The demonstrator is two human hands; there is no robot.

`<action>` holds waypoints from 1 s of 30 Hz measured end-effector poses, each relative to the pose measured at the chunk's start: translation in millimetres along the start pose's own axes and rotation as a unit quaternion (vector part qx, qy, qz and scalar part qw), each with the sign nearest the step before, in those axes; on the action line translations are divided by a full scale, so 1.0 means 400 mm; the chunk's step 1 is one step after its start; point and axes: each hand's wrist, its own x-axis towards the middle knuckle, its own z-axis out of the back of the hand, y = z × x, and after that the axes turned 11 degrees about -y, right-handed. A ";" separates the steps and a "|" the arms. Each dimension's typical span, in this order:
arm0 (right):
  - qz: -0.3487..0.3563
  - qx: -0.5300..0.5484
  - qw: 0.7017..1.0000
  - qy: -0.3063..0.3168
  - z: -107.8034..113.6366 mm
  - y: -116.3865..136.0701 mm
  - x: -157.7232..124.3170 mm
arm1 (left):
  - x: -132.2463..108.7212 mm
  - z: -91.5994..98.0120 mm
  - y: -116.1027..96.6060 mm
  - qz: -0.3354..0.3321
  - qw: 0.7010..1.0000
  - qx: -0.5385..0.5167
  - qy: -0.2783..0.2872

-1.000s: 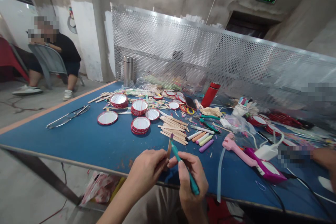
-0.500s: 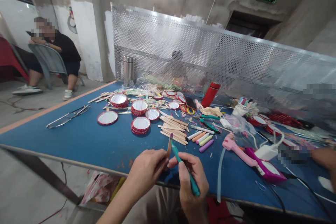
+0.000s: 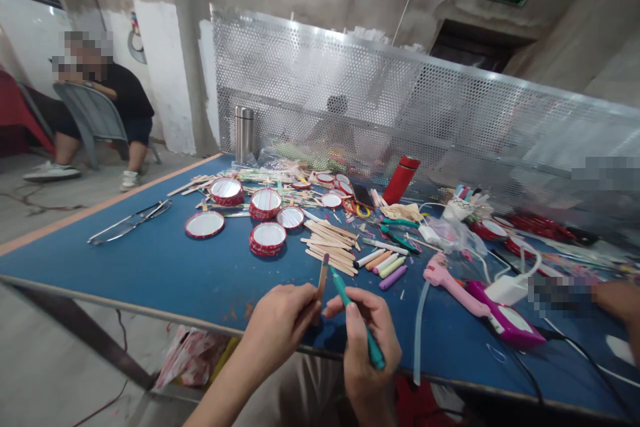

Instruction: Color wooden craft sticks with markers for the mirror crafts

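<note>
My left hand (image 3: 280, 330) is closed on a thin wooden craft stick (image 3: 323, 275), held upright over the near edge of the blue table (image 3: 150, 267); the stick's top end is purple. My right hand (image 3: 367, 340) grips a teal marker (image 3: 356, 317), whose tip touches the stick just below its top. A loose pile of plain craft sticks (image 3: 330, 243) and several coloured markers (image 3: 385, 263) lie just beyond my hands.
Several red-rimmed round lids (image 3: 267, 237) sit mid-table, with metal tongs (image 3: 130, 220) at the left and a pink glue gun (image 3: 447, 283) at the right. A red flask (image 3: 400, 180), a steel flask (image 3: 244, 133) and a perforated metal screen (image 3: 400, 100) stand behind. Another person's hand (image 3: 617, 300) rests at the far right; someone sits at the far left.
The teal marker has slid slightly down and to the right along the stick. My left hand and the stick have barely moved.
</note>
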 end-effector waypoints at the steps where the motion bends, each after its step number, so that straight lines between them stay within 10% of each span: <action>1: -0.002 0.004 1.000 -0.002 0.001 0.001 0.000 | 0.000 0.000 0.000 -0.001 1.000 -0.001 0.000; 30: 0.011 -0.010 1.000 0.000 0.002 0.012 0.003 | 0.000 -0.002 0.002 -0.017 1.000 0.011 -0.012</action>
